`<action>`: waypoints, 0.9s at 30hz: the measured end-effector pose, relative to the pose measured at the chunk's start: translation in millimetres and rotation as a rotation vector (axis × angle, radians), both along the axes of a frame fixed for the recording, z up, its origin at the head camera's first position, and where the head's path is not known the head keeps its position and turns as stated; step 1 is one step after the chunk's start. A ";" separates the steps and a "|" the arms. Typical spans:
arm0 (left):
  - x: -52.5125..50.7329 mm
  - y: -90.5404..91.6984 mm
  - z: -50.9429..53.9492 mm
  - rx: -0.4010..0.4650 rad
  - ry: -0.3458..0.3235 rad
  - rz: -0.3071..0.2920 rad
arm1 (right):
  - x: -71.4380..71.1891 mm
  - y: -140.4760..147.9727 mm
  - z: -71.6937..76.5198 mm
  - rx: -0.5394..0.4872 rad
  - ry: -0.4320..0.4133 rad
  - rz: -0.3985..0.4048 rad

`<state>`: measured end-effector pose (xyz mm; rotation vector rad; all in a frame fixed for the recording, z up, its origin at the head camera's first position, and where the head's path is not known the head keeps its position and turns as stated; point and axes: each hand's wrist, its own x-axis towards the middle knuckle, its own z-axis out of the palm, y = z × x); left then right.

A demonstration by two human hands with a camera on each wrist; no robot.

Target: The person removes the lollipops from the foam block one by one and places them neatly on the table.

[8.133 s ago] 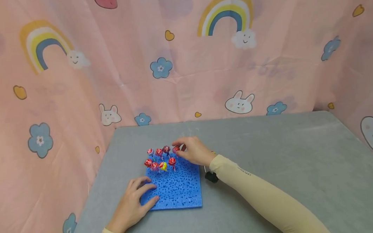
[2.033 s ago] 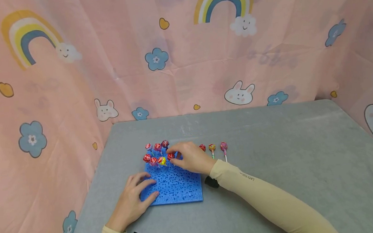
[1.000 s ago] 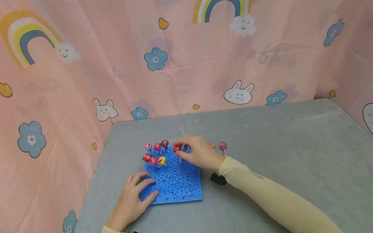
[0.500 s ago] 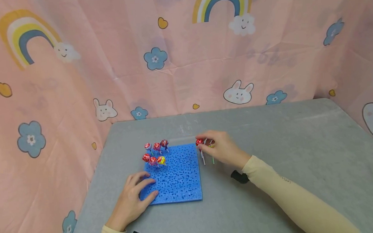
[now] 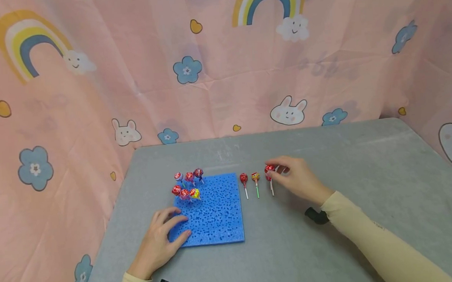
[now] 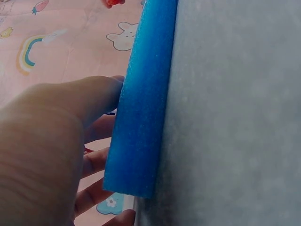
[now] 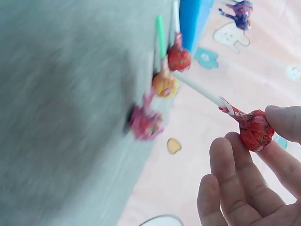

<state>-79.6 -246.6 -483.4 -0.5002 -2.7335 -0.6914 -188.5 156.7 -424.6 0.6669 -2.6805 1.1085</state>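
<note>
My right hand (image 5: pixel 299 179) pinches the head of a red-wrapped lollipop (image 7: pixel 256 131) between thumb and fingers, its white stick pointing away from the palm. In the head view it is above the table, over a pink lollipop that it partly hides; the right wrist view shows that pink lollipop (image 7: pixel 146 123) lying on the table. A red lollipop (image 5: pixel 243 178) and a yellow one (image 5: pixel 255 176) lie beside the blue foam block (image 5: pixel 218 214). Several lollipops stand upright in the block's back left part. My left hand (image 5: pixel 158 242) rests on the block's left edge, fingers spread and slightly bent.
The grey table (image 5: pixel 350 173) extends right of the lying lollipops. A pink printed curtain (image 5: pixel 223 98) hangs behind the table and at both sides. Black straps or mounts show at both wrists.
My right hand has taken the red lollipop out of the block's front row and moved it right, past the block's edge. Another lollipop from the back row is also gone. My left hand stays.
</note>
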 end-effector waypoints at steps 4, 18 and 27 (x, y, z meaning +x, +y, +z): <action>0.2 0.0 0.1 0.002 0.003 -0.003 | -0.5 14.5 -4.0 0.004 0.034 -0.023; 0.1 -0.4 -0.3 0.002 0.009 -0.009 | 2.0 38.6 -8.6 0.026 -0.001 -0.078; 0.9 -0.3 0.2 -0.004 0.010 -0.009 | 0.6 39.7 -7.7 0.056 -0.019 -0.126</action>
